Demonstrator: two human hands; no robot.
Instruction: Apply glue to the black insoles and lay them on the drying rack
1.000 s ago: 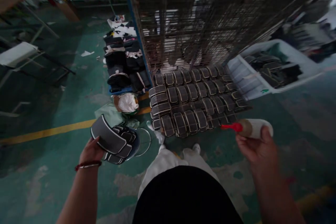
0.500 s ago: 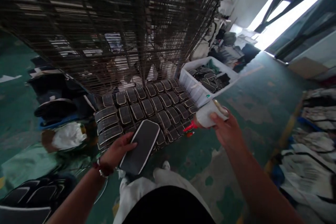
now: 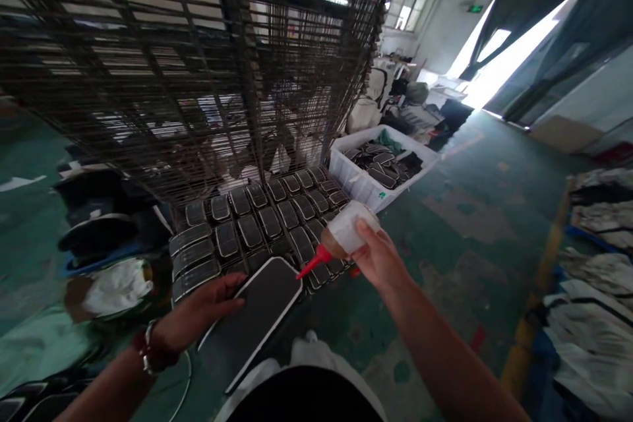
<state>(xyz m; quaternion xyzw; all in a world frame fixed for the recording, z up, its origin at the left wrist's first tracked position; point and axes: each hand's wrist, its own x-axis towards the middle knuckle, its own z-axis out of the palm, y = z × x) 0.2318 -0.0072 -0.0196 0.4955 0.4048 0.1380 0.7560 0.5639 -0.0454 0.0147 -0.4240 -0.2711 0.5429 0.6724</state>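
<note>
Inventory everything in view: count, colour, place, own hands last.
flat panel: one, dark grey, white-edged, lower centre
bottle: one, whitish, red nozzle, centre
rack: one, dark wire, ahead
small panels: many, dark, on rack
bin: one, white, right of rack
pieces: many, dark, in bin
bundles: several, black, left
crumpled wrap: one, white, left
sheeting: one, pale green, lower left
stacks: several, whitish, right edge
sign: one, green, far wall
left hand: one, bare, on flat panel
right hand: one, bare, around bottle

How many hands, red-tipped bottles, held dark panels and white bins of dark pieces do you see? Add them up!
Left hand and right hand: 2
Red-tipped bottle: 1
Held dark panel: 1
White bin: 1
Total: 5
</note>
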